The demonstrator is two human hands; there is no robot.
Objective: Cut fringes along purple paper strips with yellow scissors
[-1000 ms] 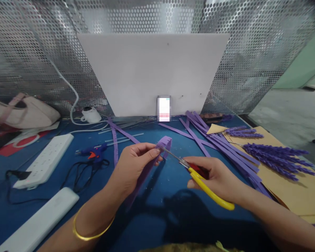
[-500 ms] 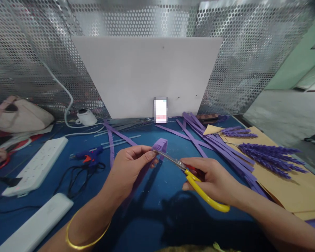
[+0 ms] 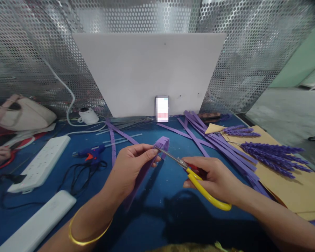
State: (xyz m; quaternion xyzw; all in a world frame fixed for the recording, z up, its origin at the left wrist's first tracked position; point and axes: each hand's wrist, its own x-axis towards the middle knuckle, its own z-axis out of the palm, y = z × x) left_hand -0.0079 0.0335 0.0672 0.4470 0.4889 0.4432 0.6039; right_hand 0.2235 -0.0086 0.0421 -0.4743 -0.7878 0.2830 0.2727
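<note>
Between the fingers and thumb of my left hand point(image 3: 133, 164) is a purple paper strip point(image 3: 162, 142), its edge cut into a fringe and its far end curling over. The rest of that strip hangs down below the hand. My right hand point(image 3: 212, 176) grips scissors point(image 3: 207, 196) with yellow and red handles. The blades point left and meet the strip right beside my left thumb. Whether they are fully closed on the paper I cannot tell. More purple strips point(image 3: 215, 140) lie in a bundle to the right, and a fringed strip point(image 3: 112, 143) lies to the left.
On the left are a blue glue gun point(image 3: 90, 154) with its cord, a white power strip point(image 3: 42, 162) and a white case point(image 3: 39, 224). Purple lavender stems point(image 3: 273, 157) rest on brown paper point(image 3: 296, 192) at right. A phone point(image 3: 162, 108) leans on a white board point(image 3: 147, 70). Another person's hand point(image 3: 0, 155) shows at far left.
The whole view has shifted slightly. Both hands keep nearly the same pose, with the scissors still at the strip's edge.
</note>
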